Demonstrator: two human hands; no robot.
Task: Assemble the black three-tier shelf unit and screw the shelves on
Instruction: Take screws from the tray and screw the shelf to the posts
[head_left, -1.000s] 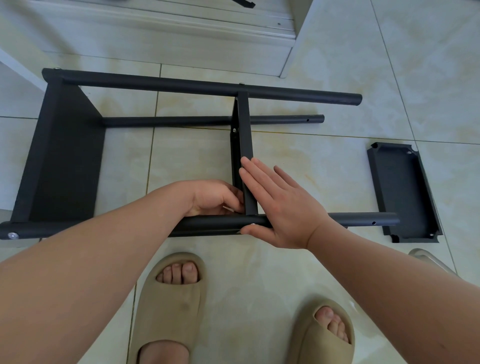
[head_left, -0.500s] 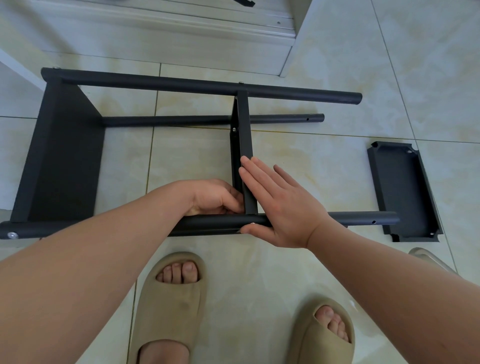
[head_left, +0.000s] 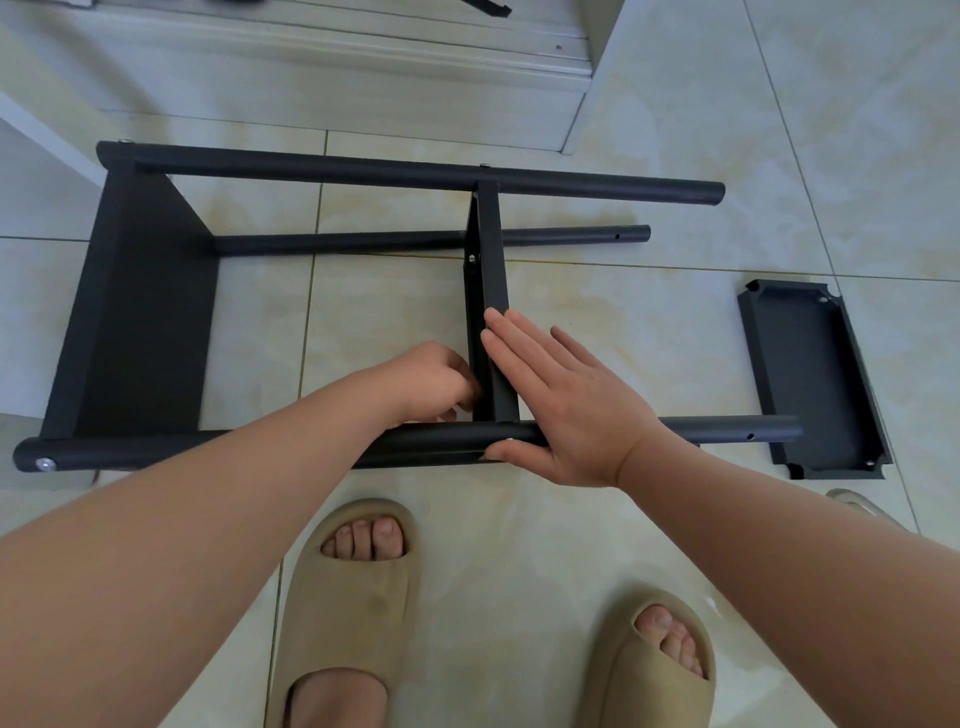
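On the tiled floor (head_left: 623, 322) the frame (head_left: 363, 171) lies sideways. Our right hand (head_left: 566, 405), flat, presses the middle shelf (head_left: 493, 270) against the near pole (head_left: 675, 428). Our left hand (head_left: 431, 384) curls at the shelf's inner corner, and we cannot tell if it holds something. We judge this corner needs fastening next.

The black shelf unit (head_left: 208, 448) lay on its side on the tiled floor (head_left: 623, 338), its round poles (head_left: 571, 179) level, with an end shelf (head_left: 140, 312) fixed at their left end, a middle shelf (head_left: 493, 270) standing between them, and a third shelf (head_left: 805, 374) lying loose, rim up, near their free right ends.
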